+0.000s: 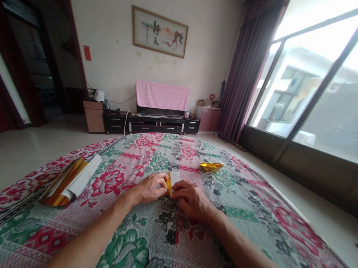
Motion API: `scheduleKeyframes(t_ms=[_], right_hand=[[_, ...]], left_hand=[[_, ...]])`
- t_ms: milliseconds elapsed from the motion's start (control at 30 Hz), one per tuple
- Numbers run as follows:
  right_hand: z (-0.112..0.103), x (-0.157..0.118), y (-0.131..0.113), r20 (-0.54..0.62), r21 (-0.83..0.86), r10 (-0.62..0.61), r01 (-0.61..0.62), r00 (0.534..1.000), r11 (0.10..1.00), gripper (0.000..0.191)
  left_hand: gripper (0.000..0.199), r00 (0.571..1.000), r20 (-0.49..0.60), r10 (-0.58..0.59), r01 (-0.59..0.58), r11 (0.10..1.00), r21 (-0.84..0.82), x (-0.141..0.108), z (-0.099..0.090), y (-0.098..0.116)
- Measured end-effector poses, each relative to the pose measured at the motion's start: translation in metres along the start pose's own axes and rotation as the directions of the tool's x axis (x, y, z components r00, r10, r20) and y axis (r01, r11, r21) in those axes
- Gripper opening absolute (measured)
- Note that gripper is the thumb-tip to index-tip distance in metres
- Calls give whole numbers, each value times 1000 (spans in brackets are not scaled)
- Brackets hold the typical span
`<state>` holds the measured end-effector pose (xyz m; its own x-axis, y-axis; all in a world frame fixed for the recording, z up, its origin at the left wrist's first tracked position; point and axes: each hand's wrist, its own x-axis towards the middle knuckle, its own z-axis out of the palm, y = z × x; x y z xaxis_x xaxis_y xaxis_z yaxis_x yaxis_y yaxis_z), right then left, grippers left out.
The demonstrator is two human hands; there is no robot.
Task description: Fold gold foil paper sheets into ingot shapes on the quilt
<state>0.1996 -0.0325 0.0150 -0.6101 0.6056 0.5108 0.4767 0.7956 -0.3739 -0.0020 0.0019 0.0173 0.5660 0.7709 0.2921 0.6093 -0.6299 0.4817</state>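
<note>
A small sheet of gold foil paper [169, 184] with a white back lies on the cloth between my two hands. Its gold side shows along a folded left edge, and its white side faces up at the right. My left hand [152, 187] pinches the gold edge with thumb and fingers. Opposite it, my right hand [191, 198] has bent fingers pressed on the paper's near right part. Beyond the right hand sits a folded gold paper piece [211, 166], shiny and boat-like in shape, touched by neither hand.
Curled sheets of gold and white paper [69, 183] lie in a stack at the left of the table. A flowered tablecloth [124, 248] covers the round table. Past it stand a low black cabinet [155, 126] and a pink cloth [162, 95] over a screen. Windows line the right.
</note>
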Motion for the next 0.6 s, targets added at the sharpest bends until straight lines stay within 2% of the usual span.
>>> scheduleKeyframes(t_ms=[133,233,600], right_hand=[[0,0,0,-2,0,-3,3,1000,1000,32],[1,0,1,-5,3,-6,6,1000,1000,32],[4,-2,6,-4,29,-16,16,1000,999,33]], left_hand=[[11,999,-30,-29,31,997,64,1,4,3],[12,998,-67,1,5,996,91,2,8,1],[12,997,-69,29,-25,998,59,2,8,-4]])
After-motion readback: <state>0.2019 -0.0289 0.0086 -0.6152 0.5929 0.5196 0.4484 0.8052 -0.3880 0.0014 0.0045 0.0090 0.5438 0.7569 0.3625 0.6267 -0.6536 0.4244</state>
